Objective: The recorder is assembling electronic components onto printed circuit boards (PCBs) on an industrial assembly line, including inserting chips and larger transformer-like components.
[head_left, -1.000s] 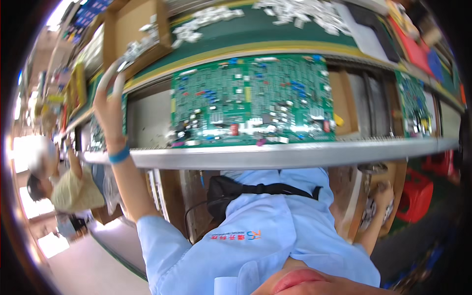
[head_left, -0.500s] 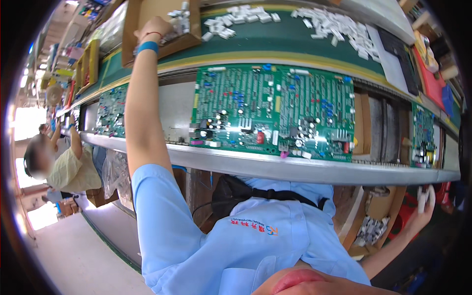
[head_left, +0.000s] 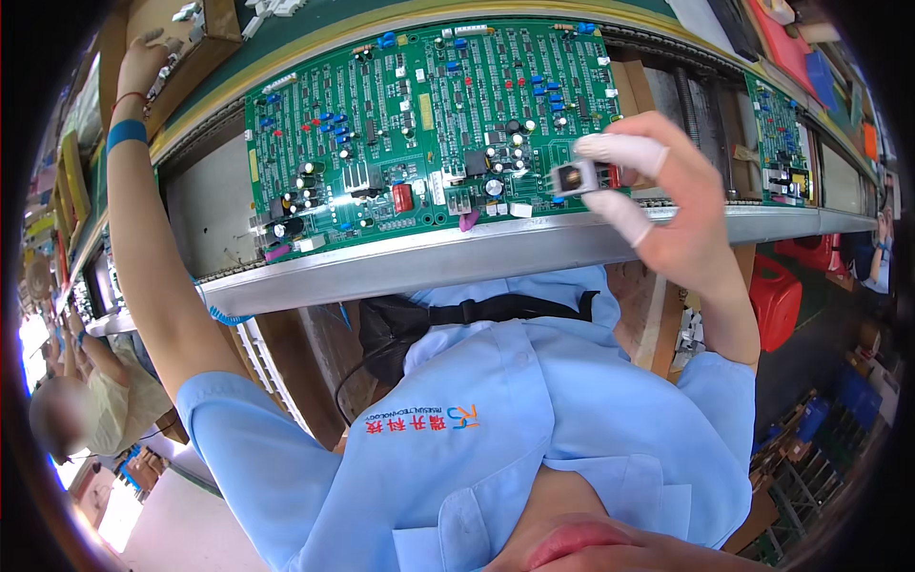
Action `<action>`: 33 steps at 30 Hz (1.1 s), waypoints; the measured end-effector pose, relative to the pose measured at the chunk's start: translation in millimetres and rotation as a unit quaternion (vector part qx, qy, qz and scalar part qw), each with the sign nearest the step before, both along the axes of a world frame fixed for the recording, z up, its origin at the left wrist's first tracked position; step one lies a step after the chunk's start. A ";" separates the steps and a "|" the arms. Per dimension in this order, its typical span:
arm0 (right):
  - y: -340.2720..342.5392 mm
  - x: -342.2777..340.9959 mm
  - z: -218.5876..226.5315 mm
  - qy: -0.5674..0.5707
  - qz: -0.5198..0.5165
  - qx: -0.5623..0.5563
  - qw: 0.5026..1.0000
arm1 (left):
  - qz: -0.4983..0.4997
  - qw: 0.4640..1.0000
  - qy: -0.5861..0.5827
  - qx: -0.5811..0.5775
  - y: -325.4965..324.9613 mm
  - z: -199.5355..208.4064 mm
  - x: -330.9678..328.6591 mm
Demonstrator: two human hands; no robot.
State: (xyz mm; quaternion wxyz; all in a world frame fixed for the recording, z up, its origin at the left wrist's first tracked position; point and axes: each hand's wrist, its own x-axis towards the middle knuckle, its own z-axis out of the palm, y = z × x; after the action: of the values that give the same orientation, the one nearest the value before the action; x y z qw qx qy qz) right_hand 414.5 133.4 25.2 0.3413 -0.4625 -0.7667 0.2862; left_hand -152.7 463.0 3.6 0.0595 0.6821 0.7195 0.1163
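My right hand [head_left: 672,195], with white covers on thumb and forefinger, pinches a small boxy component [head_left: 576,179]. The piece is pale on its sides with a dark face, and is somewhat blurred. It is held over the lower right part of a green circuit board panel [head_left: 381,105] populated with many parts. Far to the left, my left hand [head_left: 143,69] reaches into a cardboard box [head_left: 221,27] beside small pale parts. Its fingers look spread, though small in view.
A metal rail [head_left: 429,262] runs along the near side of the board. Another green board [head_left: 783,133] sits further right on the line. Red plastic seats [head_left: 774,300] stand at the right. A co-worker [head_left: 119,405] is at the far left.
My right hand has come up from the lower right, bringing the small component over the board. My left hand stays in the cardboard box. The view has shifted, so the board appears further left.
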 end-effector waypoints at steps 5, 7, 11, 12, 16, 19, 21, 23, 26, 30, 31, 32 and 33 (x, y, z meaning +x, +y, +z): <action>0.2 -18.2 -20.1 -0.124 0.033 0.109 0.986 | -0.038 0.998 0.035 0.030 -34.9 15.5 29.9; 1.6 -21.9 -22.5 -0.155 0.047 0.133 0.978 | -0.037 0.998 0.051 0.002 -42.5 14.0 28.2; 2.4 -28.2 -21.0 -0.205 0.061 0.160 0.964 | 0.000 0.998 0.040 0.046 -36.3 -0.2 0.9; 2.1 -29.5 -19.6 -0.217 0.065 0.164 0.960 | -0.011 0.998 0.012 0.056 -35.2 -2.4 -8.7; 2.1 -30.3 -16.5 -0.245 0.067 0.158 0.954 | -0.051 0.991 -0.070 0.102 -42.2 -3.7 -8.7; 2.7 -31.8 -15.9 -0.253 0.077 0.183 0.947 | -0.078 0.989 -0.039 0.124 -60.5 8.4 -6.8; 4.1 -27.0 -10.0 -0.268 0.085 0.158 0.947 | -0.092 0.977 -0.079 0.175 -96.3 28.8 78.6; 6.4 -29.8 -8.3 -0.265 0.104 0.164 0.944 | -0.081 0.965 -0.105 0.226 -136.2 47.4 98.5; 9.1 -31.0 -5.7 -0.275 0.123 0.175 0.937 | -0.078 0.967 -0.146 0.196 -169.2 60.9 98.4; 9.7 -36.1 0.7 -0.284 0.133 0.180 0.932 | -0.061 0.965 -0.088 0.238 -234.0 61.1 55.3; 11.8 -37.1 1.8 -0.286 0.143 0.170 0.932 | -0.024 0.964 -0.098 0.247 -259.9 64.4 63.3; 13.6 -37.5 1.6 -0.271 0.164 0.175 0.932 | 0.019 0.961 -0.101 0.257 -285.8 68.7 63.6; 15.1 -37.8 0.8 -0.278 0.173 0.170 0.930 | 0.034 0.955 -0.141 0.257 -306.4 67.3 43.3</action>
State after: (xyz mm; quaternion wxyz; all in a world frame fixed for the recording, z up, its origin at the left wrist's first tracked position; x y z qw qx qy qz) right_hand 376.7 148.6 26.0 0.1337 -0.3189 -0.9360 0.0661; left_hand -109.4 156.5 70.9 -0.0211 0.6261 0.6724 0.3941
